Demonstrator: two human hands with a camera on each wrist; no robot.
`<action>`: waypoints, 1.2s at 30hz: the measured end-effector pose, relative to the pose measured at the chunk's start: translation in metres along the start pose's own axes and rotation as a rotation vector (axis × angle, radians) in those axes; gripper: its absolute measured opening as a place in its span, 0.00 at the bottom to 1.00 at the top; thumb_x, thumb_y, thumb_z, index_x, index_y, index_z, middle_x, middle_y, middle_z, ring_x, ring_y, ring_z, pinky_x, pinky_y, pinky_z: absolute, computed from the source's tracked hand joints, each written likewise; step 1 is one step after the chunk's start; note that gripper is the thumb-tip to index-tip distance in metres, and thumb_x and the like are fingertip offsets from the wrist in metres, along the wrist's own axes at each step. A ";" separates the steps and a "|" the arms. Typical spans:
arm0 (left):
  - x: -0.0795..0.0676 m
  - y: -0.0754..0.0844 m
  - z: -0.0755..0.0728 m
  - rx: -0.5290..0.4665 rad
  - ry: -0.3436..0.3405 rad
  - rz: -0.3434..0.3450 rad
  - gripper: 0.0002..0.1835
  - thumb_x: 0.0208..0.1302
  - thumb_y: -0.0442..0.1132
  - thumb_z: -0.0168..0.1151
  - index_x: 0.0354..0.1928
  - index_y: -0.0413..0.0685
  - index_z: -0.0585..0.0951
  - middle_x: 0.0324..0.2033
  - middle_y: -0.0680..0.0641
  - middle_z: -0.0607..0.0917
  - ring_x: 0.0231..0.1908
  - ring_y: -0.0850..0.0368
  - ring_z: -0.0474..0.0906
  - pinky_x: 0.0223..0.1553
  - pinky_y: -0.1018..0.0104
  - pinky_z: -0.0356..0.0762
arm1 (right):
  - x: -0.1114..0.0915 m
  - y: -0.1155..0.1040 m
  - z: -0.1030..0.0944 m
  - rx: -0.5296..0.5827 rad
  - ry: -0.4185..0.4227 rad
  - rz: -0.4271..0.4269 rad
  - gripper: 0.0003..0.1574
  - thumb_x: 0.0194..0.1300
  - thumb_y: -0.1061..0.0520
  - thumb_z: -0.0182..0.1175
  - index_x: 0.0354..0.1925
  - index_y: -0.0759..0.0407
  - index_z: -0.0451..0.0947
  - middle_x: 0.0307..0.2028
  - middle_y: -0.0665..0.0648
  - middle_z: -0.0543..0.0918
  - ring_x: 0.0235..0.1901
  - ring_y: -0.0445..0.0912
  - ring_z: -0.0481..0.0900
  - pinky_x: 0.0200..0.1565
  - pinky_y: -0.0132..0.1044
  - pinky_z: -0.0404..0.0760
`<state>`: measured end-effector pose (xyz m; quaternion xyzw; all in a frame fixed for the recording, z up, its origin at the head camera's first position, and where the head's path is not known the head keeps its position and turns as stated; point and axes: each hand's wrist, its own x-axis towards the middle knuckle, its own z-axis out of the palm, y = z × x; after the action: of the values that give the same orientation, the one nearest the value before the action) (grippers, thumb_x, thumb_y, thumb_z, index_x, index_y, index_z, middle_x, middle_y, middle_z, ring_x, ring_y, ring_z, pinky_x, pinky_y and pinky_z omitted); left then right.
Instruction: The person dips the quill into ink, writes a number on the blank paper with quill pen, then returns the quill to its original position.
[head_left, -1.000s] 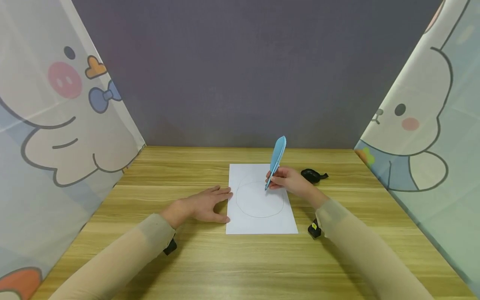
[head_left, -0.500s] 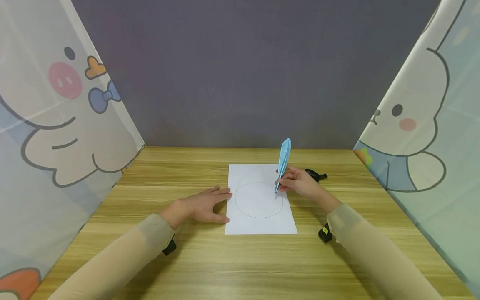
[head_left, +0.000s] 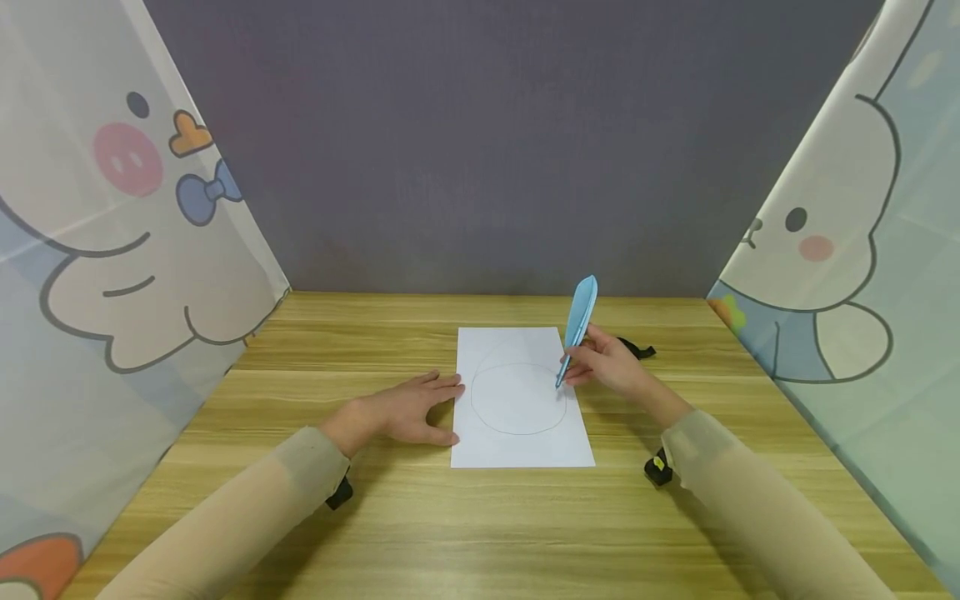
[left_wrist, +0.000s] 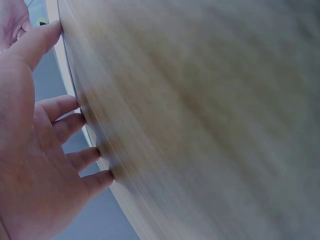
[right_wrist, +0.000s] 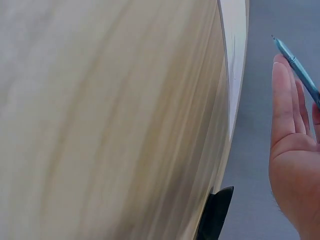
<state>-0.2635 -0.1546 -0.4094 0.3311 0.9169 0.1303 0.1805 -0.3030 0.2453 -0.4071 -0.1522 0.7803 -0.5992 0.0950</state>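
A white sheet of paper (head_left: 517,450) lies on the wooden table, bearing a thinly drawn round outline and a fainter curve above it. My left hand (head_left: 408,410) lies with fingers spread, its fingertips along the sheet's left edge; in the left wrist view, those fingertips (left_wrist: 104,177) touch the tabletop side. My right hand (head_left: 611,364) pinches a light blue feather pen (head_left: 581,311) between thumb and fingers, with the plume pointing up. The pen's tip is over the right part of the outline. In the right wrist view, the pen (right_wrist: 295,65) is held above the paper's level.
Behind my right hand, a black object (head_left: 637,347) with a short tail lies on the table (head_left: 480,533), partly hidden. Black wrist devices hang under both sleeves. A dark grey panel (head_left: 480,150) stands at the back, with cartoon-printed cloths (head_left: 832,250) at both sides.
My right hand has moved right with the feather pen, from inside the outline to its right side, covering more of the black object. My left hand and the paper stay in place.
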 end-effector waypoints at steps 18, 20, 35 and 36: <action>0.001 -0.001 0.001 0.017 0.001 -0.001 0.51 0.74 0.68 0.64 0.88 0.52 0.59 0.89 0.49 0.55 0.88 0.34 0.45 0.85 0.31 0.52 | -0.015 -0.007 -0.014 -0.125 0.113 -0.053 0.27 0.89 0.43 0.51 0.64 0.65 0.75 0.49 0.62 0.89 0.51 0.60 0.90 0.53 0.55 0.92; 0.001 -0.001 0.001 0.016 0.001 -0.002 0.51 0.74 0.68 0.65 0.88 0.52 0.59 0.89 0.49 0.55 0.88 0.34 0.45 0.85 0.31 0.52 | -0.019 -0.008 -0.014 -0.137 0.143 -0.051 0.25 0.89 0.44 0.53 0.61 0.65 0.77 0.41 0.54 0.85 0.42 0.53 0.87 0.48 0.48 0.91; 0.000 -0.002 0.000 0.020 -0.003 0.002 0.51 0.74 0.69 0.64 0.89 0.52 0.59 0.89 0.49 0.54 0.88 0.34 0.44 0.86 0.32 0.50 | -0.032 -0.002 -0.020 0.292 -0.030 -0.157 0.18 0.86 0.64 0.56 0.62 0.51 0.87 0.49 0.49 0.95 0.46 0.43 0.94 0.51 0.33 0.92; 0.000 -0.002 0.000 0.018 -0.004 0.001 0.51 0.74 0.69 0.64 0.89 0.52 0.59 0.89 0.49 0.54 0.88 0.34 0.44 0.86 0.32 0.50 | -0.033 0.000 -0.022 0.320 -0.069 -0.175 0.20 0.86 0.65 0.54 0.65 0.54 0.86 0.52 0.50 0.94 0.48 0.44 0.94 0.53 0.34 0.92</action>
<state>-0.2648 -0.1557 -0.4100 0.3337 0.9175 0.1213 0.1794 -0.2795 0.2765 -0.4025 -0.2228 0.6549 -0.7162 0.0922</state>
